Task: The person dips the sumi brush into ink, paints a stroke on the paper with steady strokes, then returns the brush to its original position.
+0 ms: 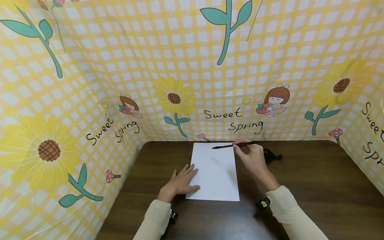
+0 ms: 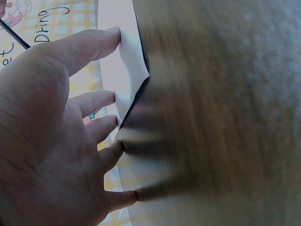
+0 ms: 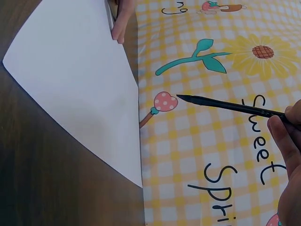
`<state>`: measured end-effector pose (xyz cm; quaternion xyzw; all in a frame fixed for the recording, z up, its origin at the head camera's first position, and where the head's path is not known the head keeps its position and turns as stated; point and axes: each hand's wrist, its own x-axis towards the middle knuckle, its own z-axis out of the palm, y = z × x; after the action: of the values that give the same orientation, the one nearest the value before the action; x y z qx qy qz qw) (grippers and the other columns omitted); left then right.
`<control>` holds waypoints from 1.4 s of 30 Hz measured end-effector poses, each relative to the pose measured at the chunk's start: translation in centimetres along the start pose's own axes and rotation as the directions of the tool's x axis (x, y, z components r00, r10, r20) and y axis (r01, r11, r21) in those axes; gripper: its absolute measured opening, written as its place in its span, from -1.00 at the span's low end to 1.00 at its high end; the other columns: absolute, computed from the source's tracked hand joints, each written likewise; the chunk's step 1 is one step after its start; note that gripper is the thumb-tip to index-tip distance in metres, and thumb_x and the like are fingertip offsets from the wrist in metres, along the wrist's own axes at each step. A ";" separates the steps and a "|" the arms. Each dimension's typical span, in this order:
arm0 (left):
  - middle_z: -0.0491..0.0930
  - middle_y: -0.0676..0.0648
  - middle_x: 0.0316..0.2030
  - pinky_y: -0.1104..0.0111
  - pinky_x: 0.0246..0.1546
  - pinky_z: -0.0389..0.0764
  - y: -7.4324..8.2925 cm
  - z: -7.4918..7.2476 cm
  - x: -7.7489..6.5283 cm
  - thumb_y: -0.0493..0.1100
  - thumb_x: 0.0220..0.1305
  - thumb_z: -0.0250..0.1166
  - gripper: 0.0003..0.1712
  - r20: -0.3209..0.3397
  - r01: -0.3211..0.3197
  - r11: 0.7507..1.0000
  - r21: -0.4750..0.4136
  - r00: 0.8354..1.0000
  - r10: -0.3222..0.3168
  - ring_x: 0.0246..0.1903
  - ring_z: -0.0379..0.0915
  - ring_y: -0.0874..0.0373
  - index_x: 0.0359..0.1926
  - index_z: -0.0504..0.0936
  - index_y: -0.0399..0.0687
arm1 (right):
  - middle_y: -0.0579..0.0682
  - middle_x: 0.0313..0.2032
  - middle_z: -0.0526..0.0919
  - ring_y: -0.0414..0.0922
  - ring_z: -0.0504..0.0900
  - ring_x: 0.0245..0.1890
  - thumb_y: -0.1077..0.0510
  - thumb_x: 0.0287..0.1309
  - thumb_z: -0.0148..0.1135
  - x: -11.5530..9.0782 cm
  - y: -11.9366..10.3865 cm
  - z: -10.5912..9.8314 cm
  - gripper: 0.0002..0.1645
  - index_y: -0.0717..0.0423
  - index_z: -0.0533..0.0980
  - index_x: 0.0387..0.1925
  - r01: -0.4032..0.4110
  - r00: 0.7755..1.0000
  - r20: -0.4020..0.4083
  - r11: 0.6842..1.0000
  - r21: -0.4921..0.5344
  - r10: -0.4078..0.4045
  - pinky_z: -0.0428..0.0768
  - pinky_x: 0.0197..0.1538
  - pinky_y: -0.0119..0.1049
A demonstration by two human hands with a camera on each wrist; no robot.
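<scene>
My left hand lies flat, fingers spread, pressing the near left corner of the white sheet onto the dark tabletop. Further out, my right hand pinches the black pen, tip hovering over the sheet's far edge. I reckon if my left hand eases off, the paper could skid under the first stroke. Beyond, a small black object sits by the backdrop.

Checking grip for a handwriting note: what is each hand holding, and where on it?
The right hand pinches a black pen near its back end. The left hand holds nothing, resting flat on the paper's left edge.
</scene>
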<state>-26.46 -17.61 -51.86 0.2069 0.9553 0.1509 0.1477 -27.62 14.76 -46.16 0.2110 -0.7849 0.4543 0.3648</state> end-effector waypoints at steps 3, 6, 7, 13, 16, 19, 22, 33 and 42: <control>-0.02 -0.04 0.73 -0.45 0.57 -0.21 -0.1 -0.1 0.1 0.30 0.46 0.28 -0.06 -0.002 0.001 1.000 0.000 1.000 -0.001 0.73 -0.21 -0.11 0.69 0.21 0.09 | 0.07 -0.24 0.85 -0.04 0.83 -0.28 0.35 0.26 0.49 -0.1 -0.1 0.3 -0.91 0.19 0.73 -0.21 0.009 1.000 0.009 1.000 0.006 -0.009 0.59 -0.10 -0.71; -0.03 -0.01 0.73 -0.44 0.58 -0.22 -0.1 -0.1 0.1 0.30 0.46 0.27 -0.06 -0.001 0.005 1.000 0.001 1.000 -0.005 0.73 -0.23 -0.09 0.69 0.19 0.12 | 0.05 -0.23 0.85 -0.07 0.83 -0.31 0.36 0.25 0.49 -0.1 -0.1 0.6 -0.89 0.18 0.73 -0.20 0.023 1.000 0.017 1.000 0.011 -0.023 0.61 -0.12 -0.68; -0.03 -0.01 0.73 -0.45 0.58 -0.22 -0.1 -0.1 0.1 0.31 0.46 0.27 -0.06 -0.002 0.005 1.000 -0.001 1.000 -0.005 0.73 -0.23 -0.09 0.69 0.20 0.12 | 0.04 -0.23 0.85 -0.08 0.83 -0.32 0.36 0.25 0.49 -0.2 -0.1 0.7 -0.89 0.17 0.73 -0.20 0.025 0.999 0.020 1.000 0.016 -0.025 0.62 -0.14 -0.66; -0.03 -0.01 0.73 -0.45 0.57 -0.21 -0.1 -0.1 0.1 0.32 0.46 0.27 -0.06 -0.001 0.007 1.000 -0.007 1.000 -0.007 0.73 -0.23 -0.10 0.69 0.20 0.12 | 0.02 -0.25 0.85 -0.13 0.83 -0.34 0.36 0.26 0.48 -0.4 -0.1 1.3 -0.90 0.19 0.74 -0.19 -0.007 0.999 0.040 0.998 0.067 0.004 0.67 -0.19 -0.60; -0.03 -0.01 0.73 -0.45 0.57 -0.20 -0.2 -0.1 0.1 0.32 0.46 0.27 -0.06 -0.003 0.009 1.000 -0.004 1.000 -0.009 0.73 -0.23 -0.10 0.69 0.21 0.12 | 0.01 -0.25 0.85 -0.14 0.83 -0.33 0.35 0.26 0.49 -0.5 -0.1 1.6 -0.90 0.18 0.75 -0.20 -0.019 0.999 0.048 0.997 0.076 0.015 0.70 -0.21 -0.54; -0.03 -0.01 0.73 -0.45 0.57 -0.20 -0.2 -0.1 0.1 0.32 0.46 0.27 -0.06 -0.003 0.009 1.000 -0.001 1.000 -0.009 0.73 -0.23 -0.09 0.69 0.21 0.12 | 0.01 -0.24 0.86 -0.14 0.84 -0.32 0.35 0.25 0.49 -0.5 -0.1 2.0 -0.89 0.19 0.75 -0.19 -0.020 0.998 0.060 0.997 0.077 0.016 0.75 -0.22 -0.44; -0.03 -0.01 0.73 -0.45 0.57 -0.20 -0.2 -0.1 0.2 0.32 0.46 0.27 -0.06 -0.003 0.008 1.000 0.000 1.000 -0.008 0.73 -0.23 -0.10 0.69 0.21 0.12 | 0.01 -0.24 0.86 -0.14 0.85 -0.31 0.35 0.26 0.49 -0.7 0.0 2.3 -0.89 0.18 0.75 -0.19 -0.019 0.997 0.071 0.997 0.071 0.014 0.79 -0.22 -0.31; -0.02 -0.02 0.73 -0.46 0.57 -0.21 0.0 -0.1 0.0 0.31 0.46 0.28 -0.06 -0.002 0.004 1.000 -0.008 1.000 -0.004 0.73 -0.22 -0.12 0.68 0.22 0.10 | 0.02 -0.27 0.86 -0.13 0.85 -0.35 0.34 0.27 0.49 -1.5 0.0 3.3 -0.89 0.17 0.76 -0.18 -0.027 0.993 0.113 0.999 0.047 0.022 0.82 -0.26 -0.10; -0.01 -0.04 0.73 -0.46 0.56 -0.22 0.0 0.0 -0.1 0.30 0.46 0.28 -0.06 -0.007 -0.003 1.000 -0.015 1.000 0.003 0.73 -0.21 -0.13 0.68 0.21 0.09 | -0.02 -0.25 0.86 -0.11 0.88 -0.28 0.35 0.25 0.50 -2.1 -0.1 4.1 -0.88 0.16 0.77 -0.19 -0.080 0.987 0.143 0.995 0.068 0.070 0.81 -0.22 -0.28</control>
<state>-26.37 -17.66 -51.79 0.2065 0.9544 0.1588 0.1456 -27.77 11.12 -49.04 0.2261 -0.7989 0.4800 0.2832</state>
